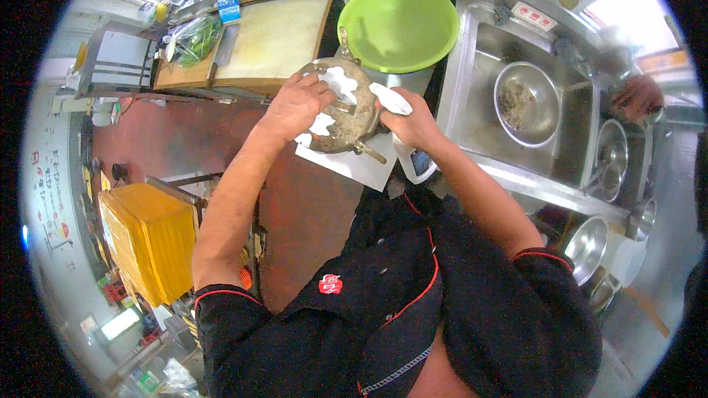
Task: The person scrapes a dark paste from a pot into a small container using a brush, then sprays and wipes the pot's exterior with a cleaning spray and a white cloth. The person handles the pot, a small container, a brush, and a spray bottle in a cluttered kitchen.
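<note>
A round, stained metal piece with lever-like arms, perhaps a burner or a lid (pixel 358 121), is tilted in front of me. My left hand (pixel 304 100) has its fingers curled over the upper left part of it. White scalloped patches (pixel 339 84) lie on its face; their material is unclear. At its right side, my right hand (pixel 414 123) grips a white spray bottle (pixel 391 99), whose head points towards the metal piece. Below my right wrist shows the bottle's body, with a dark blue label. A white sheet (pixel 362 168) lies under the metal piece.
A green plastic basin (pixel 399 25) stands behind. To the right, a steel sink (pixel 470 116) holds a metal bowl (pixel 527 104) with dark residue. A pale board (pixel 276 33) and bagged greens (pixel 196 38) are at the back left. A yellow box (pixel 152 237) stands left of my left arm.
</note>
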`<action>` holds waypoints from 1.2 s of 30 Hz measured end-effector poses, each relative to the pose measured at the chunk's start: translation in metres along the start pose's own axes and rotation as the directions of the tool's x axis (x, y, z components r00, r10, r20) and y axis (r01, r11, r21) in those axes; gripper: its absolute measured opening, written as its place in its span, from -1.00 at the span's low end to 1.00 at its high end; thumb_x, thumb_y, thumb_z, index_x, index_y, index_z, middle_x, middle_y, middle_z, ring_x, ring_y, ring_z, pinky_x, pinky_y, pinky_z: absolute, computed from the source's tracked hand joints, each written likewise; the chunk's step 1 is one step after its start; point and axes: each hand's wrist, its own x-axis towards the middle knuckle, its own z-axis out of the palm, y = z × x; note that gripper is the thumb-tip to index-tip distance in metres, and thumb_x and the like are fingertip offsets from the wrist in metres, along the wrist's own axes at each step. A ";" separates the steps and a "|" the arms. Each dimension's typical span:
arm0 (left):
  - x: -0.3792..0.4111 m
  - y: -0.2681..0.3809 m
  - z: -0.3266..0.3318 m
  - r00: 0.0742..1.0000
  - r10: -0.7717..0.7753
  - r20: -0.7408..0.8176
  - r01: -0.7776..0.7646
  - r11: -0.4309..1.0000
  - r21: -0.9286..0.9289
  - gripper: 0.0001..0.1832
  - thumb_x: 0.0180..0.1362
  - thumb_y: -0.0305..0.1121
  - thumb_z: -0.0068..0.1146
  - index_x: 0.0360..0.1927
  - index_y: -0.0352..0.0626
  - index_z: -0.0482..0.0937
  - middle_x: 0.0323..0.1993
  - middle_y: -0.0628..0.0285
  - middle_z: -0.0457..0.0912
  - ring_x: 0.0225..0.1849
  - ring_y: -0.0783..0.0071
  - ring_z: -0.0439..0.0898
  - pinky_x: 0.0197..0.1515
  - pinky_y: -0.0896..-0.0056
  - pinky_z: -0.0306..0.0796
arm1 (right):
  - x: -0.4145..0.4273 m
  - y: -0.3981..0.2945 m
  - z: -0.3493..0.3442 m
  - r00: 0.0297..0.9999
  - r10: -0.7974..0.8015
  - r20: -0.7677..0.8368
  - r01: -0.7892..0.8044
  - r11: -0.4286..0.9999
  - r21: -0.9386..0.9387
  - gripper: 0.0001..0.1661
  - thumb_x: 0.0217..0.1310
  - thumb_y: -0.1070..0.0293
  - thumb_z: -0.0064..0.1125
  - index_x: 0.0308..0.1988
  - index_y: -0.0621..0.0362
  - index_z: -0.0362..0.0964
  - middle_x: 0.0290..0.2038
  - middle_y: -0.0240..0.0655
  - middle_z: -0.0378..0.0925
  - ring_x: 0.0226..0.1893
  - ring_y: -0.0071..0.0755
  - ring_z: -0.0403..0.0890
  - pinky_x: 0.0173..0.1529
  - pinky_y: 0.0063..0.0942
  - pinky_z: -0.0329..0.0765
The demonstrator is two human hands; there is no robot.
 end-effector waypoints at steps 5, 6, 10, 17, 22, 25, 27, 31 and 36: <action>-0.008 0.008 -0.001 0.995 -0.051 -0.087 0.048 0.998 -0.035 -0.73 0.05 -0.37 0.08 -0.14 -0.03 0.63 -0.14 0.35 0.61 0.05 0.29 0.49 0.08 0.24 0.39 | 0.011 -0.018 0.001 0.985 0.170 0.034 -0.167 0.983 -0.073 -0.81 0.09 0.36 0.19 -0.28 0.21 0.53 -0.39 -0.20 0.63 -0.37 -0.32 0.60 -0.20 -0.34 0.51; -0.007 0.009 -0.001 0.996 -0.065 -0.065 0.063 0.998 -0.027 -0.73 0.05 -0.36 0.08 -0.14 -0.03 0.63 -0.14 0.35 0.61 0.05 0.29 0.49 0.07 0.24 0.40 | 0.014 -0.015 0.002 0.988 0.147 0.037 -0.143 0.985 -0.099 -0.80 0.09 0.36 0.20 -0.25 0.21 0.54 -0.37 -0.19 0.64 -0.35 -0.30 0.62 -0.18 -0.34 0.51; -0.007 0.010 0.008 0.990 -0.084 -0.113 0.082 0.996 -0.021 -0.74 0.05 -0.35 0.08 -0.16 -0.03 0.63 -0.16 0.34 0.60 0.06 0.25 0.49 0.07 0.21 0.44 | 0.023 -0.011 0.005 0.999 -0.013 0.035 0.017 0.992 -0.126 -0.69 0.12 0.35 0.20 -0.11 0.20 0.55 -0.26 -0.15 0.66 -0.24 -0.24 0.65 -0.08 -0.33 0.52; -0.007 0.013 0.015 0.954 -0.103 -0.280 0.089 0.994 -0.062 -0.85 0.04 -0.39 0.06 -0.32 -0.06 0.63 -0.30 0.32 0.57 -0.03 0.28 0.50 0.08 0.21 0.44 | 0.023 -0.017 0.000 0.996 0.040 0.074 -0.024 0.978 -0.207 -0.64 0.16 0.34 0.22 -0.05 0.24 0.54 -0.21 -0.15 0.68 -0.20 -0.30 0.66 -0.05 -0.36 0.53; -0.011 0.016 0.018 0.950 -0.188 -0.249 0.165 0.980 -0.109 -0.89 0.01 -0.38 0.13 -0.37 -0.09 0.63 -0.28 0.27 0.58 -0.04 0.23 0.52 0.05 0.21 0.47 | 0.006 -0.016 -0.002 0.978 0.069 0.199 -0.011 0.960 -0.279 -0.68 0.12 0.25 0.24 -0.16 0.22 0.58 -0.25 0.00 0.67 -0.21 0.06 0.69 -0.11 -0.23 0.58; -0.010 0.019 0.019 0.937 -0.237 -0.258 0.210 0.969 -0.128 -0.87 -0.04 -0.37 0.20 -0.37 -0.10 0.64 -0.26 0.24 0.59 -0.01 0.21 0.52 0.04 0.21 0.48 | -0.015 -0.026 0.002 0.966 0.040 0.257 -0.011 0.993 -0.114 -0.69 0.13 0.21 0.21 -0.20 0.21 0.58 -0.26 0.03 0.66 -0.20 0.13 0.67 -0.11 -0.18 0.58; -0.011 0.021 0.019 0.933 -0.259 -0.250 0.236 0.964 -0.119 -0.85 -0.05 -0.35 0.22 -0.35 -0.10 0.65 -0.25 0.24 0.60 0.00 0.21 0.53 0.04 0.20 0.48 | -0.027 -0.033 0.003 0.958 0.021 0.287 0.043 0.976 -0.215 -0.67 0.11 0.20 0.21 -0.21 0.21 0.58 -0.25 0.05 0.65 -0.19 0.20 0.64 -0.10 -0.11 0.58; -0.012 0.024 0.017 0.926 -0.305 -0.222 0.281 0.950 -0.135 -0.77 -0.05 -0.32 0.28 -0.26 -0.08 0.67 -0.22 0.23 0.60 0.01 0.19 0.53 0.04 0.17 0.48 | -0.038 -0.031 0.004 0.941 -0.031 0.338 0.143 0.939 -0.313 -0.68 0.06 0.23 0.25 -0.22 0.22 0.59 -0.29 0.03 0.64 -0.21 0.22 0.64 -0.11 -0.10 0.58; -0.011 0.024 0.014 0.928 -0.311 -0.204 0.290 0.948 -0.128 -0.70 -0.06 -0.30 0.33 -0.19 -0.07 0.69 -0.21 0.20 0.61 -0.04 0.15 0.55 0.03 0.18 0.49 | -0.049 -0.019 0.010 0.948 -0.221 0.227 0.270 0.940 -0.209 -0.71 0.05 0.26 0.26 -0.26 0.22 0.58 -0.36 -0.02 0.64 -0.29 0.19 0.65 -0.15 -0.13 0.58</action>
